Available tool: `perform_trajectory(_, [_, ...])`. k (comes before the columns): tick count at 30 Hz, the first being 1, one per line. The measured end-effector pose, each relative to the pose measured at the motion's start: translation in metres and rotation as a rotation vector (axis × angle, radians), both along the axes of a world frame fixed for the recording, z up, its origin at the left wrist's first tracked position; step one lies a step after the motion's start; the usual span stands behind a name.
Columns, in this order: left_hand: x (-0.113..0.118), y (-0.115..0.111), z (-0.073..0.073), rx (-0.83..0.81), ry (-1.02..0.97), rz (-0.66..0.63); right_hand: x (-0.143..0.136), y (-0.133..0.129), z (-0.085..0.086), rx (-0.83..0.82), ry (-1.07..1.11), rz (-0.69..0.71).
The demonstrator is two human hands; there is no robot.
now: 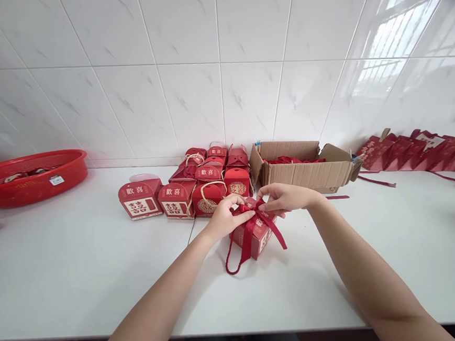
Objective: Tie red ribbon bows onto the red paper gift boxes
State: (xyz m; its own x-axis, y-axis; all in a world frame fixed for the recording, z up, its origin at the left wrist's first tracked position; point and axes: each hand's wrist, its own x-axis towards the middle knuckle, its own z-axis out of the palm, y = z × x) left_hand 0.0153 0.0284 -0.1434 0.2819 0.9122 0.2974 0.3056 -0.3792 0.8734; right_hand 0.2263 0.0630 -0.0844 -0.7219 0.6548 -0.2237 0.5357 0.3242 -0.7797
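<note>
A small red gift box (259, 236) stands turned at an angle on the white table, with a dark red ribbon bow (249, 226) on its top. The ribbon's tails hang over the front, and a twisted red cord (227, 262) loops onto the table at the box's left. My left hand (228, 216) pinches the ribbon at the left of the knot. From the right, my right hand (283, 198) has its fingers closed on the ribbon close to the knot. Fingertips of both hands nearly meet over the box top.
Behind, several red boxes (141, 198) stand grouped, some with straw cords. An open cardboard carton (306, 173) holds red items. A red plastic basket (65, 170) sits far left. Folded red bags (407, 153) and loose ribbons (378, 181) lie right. A tiled wall rises behind.
</note>
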Motion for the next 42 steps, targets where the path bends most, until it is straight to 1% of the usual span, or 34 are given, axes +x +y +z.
perform_trajectory(5, [0.001, 0.000, 0.001, 0.006, -0.007, 0.003, -0.001, 0.002, 0.000, 0.042, -0.027, 0.065])
perform_trajectory(8, [0.001, 0.001, 0.001, -0.001, -0.045, 0.016, -0.004, 0.002, -0.002, 0.065, 0.002, 0.070])
perform_trajectory(12, [0.002, 0.001, 0.002, -0.021, -0.106, 0.011, -0.013, -0.001, -0.007, 0.120, 0.061, -0.007])
perform_trajectory(15, [0.002, 0.002, 0.002, -0.017, -0.105, 0.018, -0.018, -0.003, -0.010, 0.188, 0.029, -0.060])
perform_trajectory(17, [0.002, 0.002, 0.001, -0.006, -0.092, 0.024, -0.018, -0.003, -0.011, 0.199, -0.013, -0.016])
perform_trajectory(20, [0.000, 0.003, 0.000, 0.016, -0.054, 0.050, -0.015, -0.002, -0.009, 0.170, -0.056, 0.103])
perform_trajectory(24, [-0.001, 0.004, -0.001, 0.041, 0.035, 0.101, -0.012, -0.001, -0.006, 0.192, -0.130, 0.161])
perform_trajectory(28, [-0.002, 0.005, -0.001, 0.051, 0.035, 0.116, -0.011, -0.001, -0.006, 0.203, -0.144, 0.125])
perform_trajectory(31, [-0.002, 0.004, 0.000, 0.057, 0.001, 0.117, -0.011, 0.000, -0.006, 0.185, -0.093, 0.097])
perform_trajectory(37, [0.003, -0.002, 0.001, -0.017, -0.131, 0.044, -0.009, -0.003, -0.003, 0.245, -0.005, 0.052])
perform_trajectory(42, [0.005, -0.002, -0.001, 0.035, -0.030, 0.101, -0.009, -0.006, -0.001, 0.341, -0.003, 0.050])
